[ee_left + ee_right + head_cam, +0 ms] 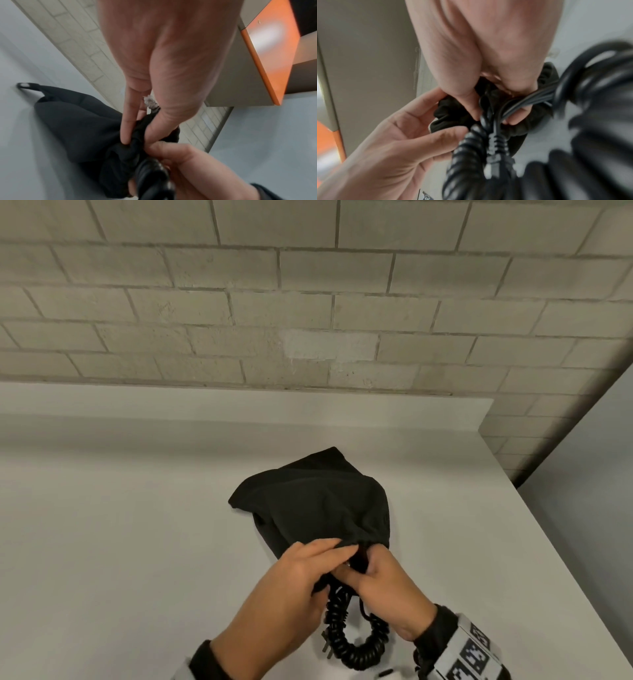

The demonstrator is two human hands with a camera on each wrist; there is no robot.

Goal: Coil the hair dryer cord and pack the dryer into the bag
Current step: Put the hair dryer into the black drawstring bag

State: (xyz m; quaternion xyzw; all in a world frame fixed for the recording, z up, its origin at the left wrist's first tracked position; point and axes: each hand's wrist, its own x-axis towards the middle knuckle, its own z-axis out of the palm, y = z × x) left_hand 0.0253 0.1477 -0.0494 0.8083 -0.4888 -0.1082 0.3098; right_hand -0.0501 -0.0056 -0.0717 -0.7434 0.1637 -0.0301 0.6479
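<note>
Left hand (pixel 291 580): fingers and thumb pinching gathered mouth of black bag (pixel 318 505). Right hand (pixel 387 590): curled round same bunched opening, gripping fabric beside straight run of cord. Bag lying bulged on white surface (pixel 137 542) near block wall (pixel 308 302). Coiled cord (pixel 349 642) looped outside bag, between wrists. Dryer itself not visible

Black cloth bag (pixel 315 505) bulging on counter, mouth gathered; black coiled cord (pixel 346 642) (spiral type) trailing out.
</note>
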